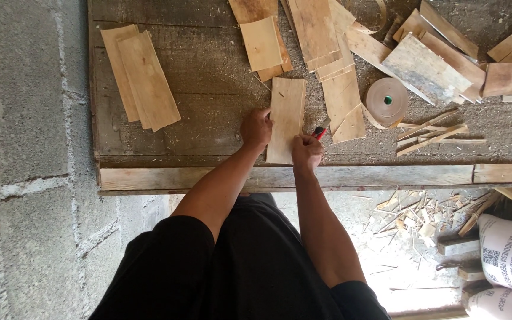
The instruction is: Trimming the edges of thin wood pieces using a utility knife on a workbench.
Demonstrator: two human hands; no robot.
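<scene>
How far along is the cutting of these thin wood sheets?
Done: a stack of cut sheets lies at the bench's left. In hand: the left hand pins a veneer sheet while the right hand holds a red cutter at its edge. Left: overlapping uncut sheets behind.

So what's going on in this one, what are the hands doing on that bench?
A person stands at a rough wooden workbench. The left hand presses down on the left edge of a thin wooden sheet lying flat. The right hand holds a small red-and-black cutter at the sheet's right edge, near its lower end. More thin sheets sit in a stack to the left and in loose piles further back, beside a roll of tape and some narrow offcut strips.
</scene>
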